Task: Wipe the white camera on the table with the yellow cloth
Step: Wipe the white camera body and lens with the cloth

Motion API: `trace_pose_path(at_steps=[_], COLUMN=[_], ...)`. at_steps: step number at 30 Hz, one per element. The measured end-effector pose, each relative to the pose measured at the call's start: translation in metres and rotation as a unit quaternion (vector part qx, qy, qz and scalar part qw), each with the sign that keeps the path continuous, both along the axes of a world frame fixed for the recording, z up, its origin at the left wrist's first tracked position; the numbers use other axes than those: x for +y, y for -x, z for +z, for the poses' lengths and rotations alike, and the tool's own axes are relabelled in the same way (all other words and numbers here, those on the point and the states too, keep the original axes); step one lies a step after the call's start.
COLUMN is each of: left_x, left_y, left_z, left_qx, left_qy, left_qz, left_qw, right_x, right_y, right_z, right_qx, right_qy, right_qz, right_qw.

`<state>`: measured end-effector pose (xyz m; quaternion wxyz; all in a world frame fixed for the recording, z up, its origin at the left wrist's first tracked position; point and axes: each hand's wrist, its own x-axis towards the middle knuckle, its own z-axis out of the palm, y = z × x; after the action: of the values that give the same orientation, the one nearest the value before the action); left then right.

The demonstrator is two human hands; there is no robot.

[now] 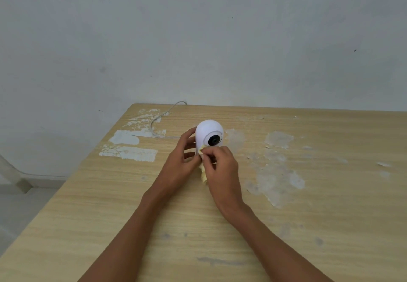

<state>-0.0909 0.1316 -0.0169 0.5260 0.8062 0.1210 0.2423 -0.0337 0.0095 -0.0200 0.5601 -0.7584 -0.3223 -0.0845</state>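
Nearest the viewer, two bare forearms are extended from the six o'clock edge across the table (286, 226), a pale wood-grain top whose surface is worn off in whitish patches. Toward the middle, the right hand (222, 167) is closed around the cloth (203, 174), a small yellow wad pinched between thumb and fingers; its upper corner is pressed against the lower front of the camera (209, 136), just below and to the seven o'clock side of the dark lens, while the rest hangs under the palm. The left hand (184, 160) is curled around the camera's nine o'clock side, its grip closed on the white body, most likely so that the light, rounded shell is kept from sliding or turning under the rubbing. The camera stands upright near the table's middle, lens faced toward the viewer. Wiping is judged to be under way, with the top and far side apparently not yet reached. Beyond it, at eleven o'clock, a white cable (158, 123) is trailed over the far edge; it could be tugged if the camera is turned. Nothing else is in the way. Farthest off, a plain grey wall (198, 39) is seen.
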Motion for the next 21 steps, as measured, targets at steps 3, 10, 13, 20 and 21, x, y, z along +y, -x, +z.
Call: trace_pose_path(at_steps=[3, 10, 13, 20, 21], left_x=[0.003, 0.006, 0.007, 0.007, 0.007], left_y=[0.001, 0.000, -0.001, 0.000, 0.000], left_z=[-0.001, -0.005, -0.007, -0.007, -0.007], left_qx=[0.001, -0.007, -0.010, -0.006, -0.006], left_qy=[0.007, -0.005, -0.005, 0.006, 0.004], left_qz=[-0.003, -0.003, -0.002, -0.002, -0.003], left_qw=[1.000, 1.000, 1.000, 1.000, 1.000], right_x=[0.008, -0.011, -0.011, -0.001, -0.003], right_y=[0.005, -0.011, -0.018, -0.009, -0.010], right_z=[0.007, -0.009, -0.004, 0.000, -0.002], right_qx=[-0.017, 0.031, 0.034, -0.032, -0.020], right_qy=[-0.010, 0.007, 0.007, 0.021, 0.020], right_qz=[0.014, -0.028, -0.040, 0.040, 0.036], right_qw=[1.000, 0.999, 0.999, 0.998, 0.999])
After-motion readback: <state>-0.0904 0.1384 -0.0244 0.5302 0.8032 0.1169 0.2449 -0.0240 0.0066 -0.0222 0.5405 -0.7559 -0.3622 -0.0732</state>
